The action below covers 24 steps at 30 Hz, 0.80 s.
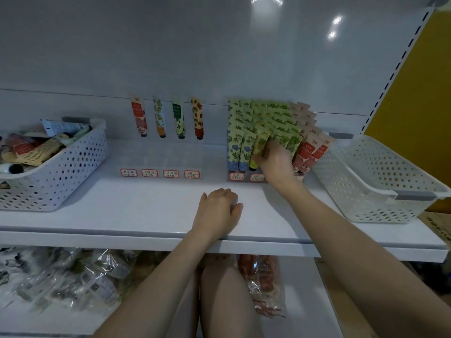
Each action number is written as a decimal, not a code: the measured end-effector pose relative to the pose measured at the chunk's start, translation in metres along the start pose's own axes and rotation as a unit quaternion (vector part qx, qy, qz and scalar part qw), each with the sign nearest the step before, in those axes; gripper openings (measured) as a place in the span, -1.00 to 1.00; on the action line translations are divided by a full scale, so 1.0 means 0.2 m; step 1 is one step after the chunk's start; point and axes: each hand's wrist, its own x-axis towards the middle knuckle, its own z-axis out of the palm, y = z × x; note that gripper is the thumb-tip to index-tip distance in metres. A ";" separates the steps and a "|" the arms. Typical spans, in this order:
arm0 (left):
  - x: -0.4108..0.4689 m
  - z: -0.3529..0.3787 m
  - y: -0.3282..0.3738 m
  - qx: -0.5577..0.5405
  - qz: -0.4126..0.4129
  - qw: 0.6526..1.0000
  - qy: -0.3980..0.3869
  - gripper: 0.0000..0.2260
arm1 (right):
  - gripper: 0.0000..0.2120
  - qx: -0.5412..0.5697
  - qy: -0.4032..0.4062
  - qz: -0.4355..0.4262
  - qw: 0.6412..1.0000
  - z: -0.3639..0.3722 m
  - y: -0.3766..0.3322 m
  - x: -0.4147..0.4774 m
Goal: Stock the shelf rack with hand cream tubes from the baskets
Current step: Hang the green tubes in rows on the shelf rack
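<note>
A clear rack (246, 175) at the middle right of the white shelf (136, 215) holds rows of upright hand cream tubes: blue-flowered, yellow, green and red ones. My right hand (275, 164) reaches into the rack's front row and its fingers grip a yellow tube (259, 147) between the blue and green rows. My left hand (219, 211) rests on the shelf's front part with fingers loosely curled and nothing in it. A second rack (161, 164) to the left has only a few tubes (168, 118) standing along its back.
A white perforated basket (61, 172) at the left holds several mixed tubes. A matching basket (371, 179) at the right looks empty. Handwritten price labels (159, 173) line the racks' fronts. Bagged goods (66, 276) lie on the shelf below. A yellow panel (419, 93) stands at the right.
</note>
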 end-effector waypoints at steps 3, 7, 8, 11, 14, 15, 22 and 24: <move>0.00 0.00 0.00 0.002 0.001 1.000 0.002 -0.75 | -0.84 0.002 -0.002 0.001 1.000 0.01 0.00 0.00; 0.00 0.00 0.00 0.002 0.001 1.000 0.007 -0.75 | -0.84 -0.001 -0.006 0.011 1.000 0.02 0.01 0.00; 0.00 0.00 0.00 0.002 0.000 1.000 0.007 -0.75 | -0.85 -0.002 -0.007 0.015 1.000 0.02 0.01 0.00; 0.00 0.00 0.00 0.001 0.000 1.000 0.005 -0.76 | -0.84 -0.003 -0.008 0.021 1.000 0.03 0.01 -0.01; 0.00 0.00 0.00 -0.001 0.001 1.000 0.002 -0.76 | -0.85 -0.007 -0.011 0.023 1.000 0.03 0.01 -0.01; 0.00 0.00 0.00 -0.001 0.000 1.000 0.001 -0.76 | -0.86 -0.009 -0.013 0.024 1.000 0.03 0.01 -0.01; 0.00 0.01 -0.01 0.004 0.000 1.000 0.000 -0.75 | -0.82 -0.034 -0.018 0.030 0.999 0.04 0.01 0.00; 0.00 0.01 -0.01 0.003 0.001 1.000 0.001 -0.75 | -0.81 -0.034 -0.019 0.032 0.999 0.04 0.01 0.00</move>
